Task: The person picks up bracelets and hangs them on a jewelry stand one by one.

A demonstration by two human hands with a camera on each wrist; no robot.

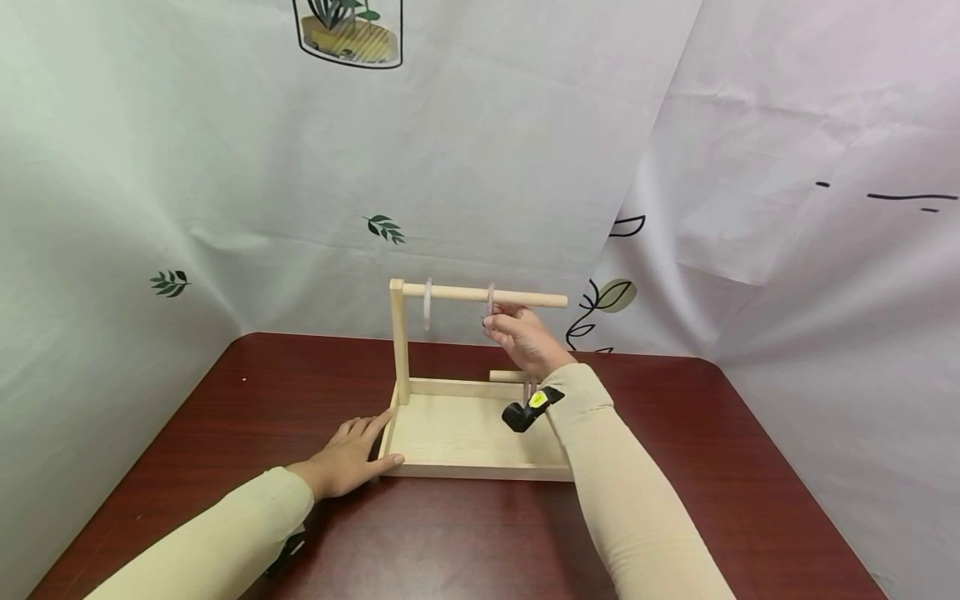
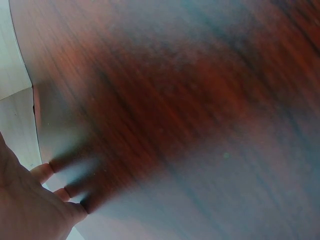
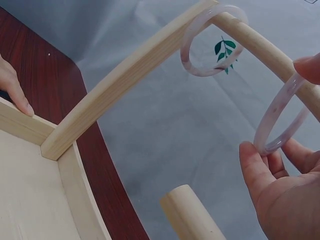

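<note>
My right hand (image 1: 528,337) pinches a pale, marbled bangle (image 3: 280,117) between thumb and fingers. That bangle encircles the upper rod (image 1: 528,297) of a light wooden stand, partway along it. Nearer the post (image 1: 401,346), another bangle (image 3: 212,42) hangs from the same rod. My left hand (image 1: 345,457) lies at the left front corner of the stand's tray (image 1: 480,472), fingers extended along its left wall and thumb at the front rim. In the left wrist view, several fingertips (image 2: 44,172) show against the tabletop.
A shorter, lower peg (image 1: 508,376) stands behind my right wrist, with bangle edges (image 1: 529,392) partly hidden there by the wrist camera. The stand sits on a dark red wooden table (image 1: 300,379). Printed white cloth (image 1: 487,167) hangs behind and at the sides.
</note>
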